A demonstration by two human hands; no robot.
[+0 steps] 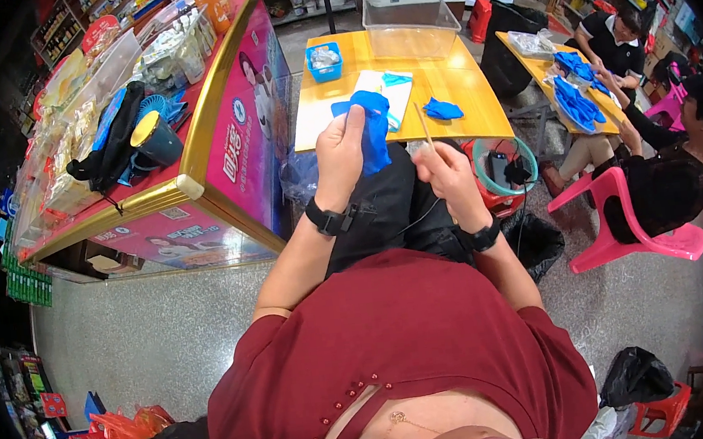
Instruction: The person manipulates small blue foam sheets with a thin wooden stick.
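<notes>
My left hand [340,154] grips a bright blue piece of fabric [373,137], thumb on top, and the fabric hangs down in front of the table edge. In my right hand [447,172] is a thin, light-brown stick [423,121], pinched upright with its tip pointing away from me. Another crumpled blue fabric piece [443,109] lies on the yellow table [477,114] just beyond the stick. A white sheet [318,123] rests on the table behind my left hand, with a small turquoise piece [395,79] on it. The fabric partly hides the sheet.
On the table stand a small blue basket [326,73] and a clear plastic bin [412,40]. A pink-sided counter [231,159] loaded with goods is at left. To the right, two people sit by another table [531,84] with blue fabric. A round green-rimmed basket [483,175] stands beside my legs.
</notes>
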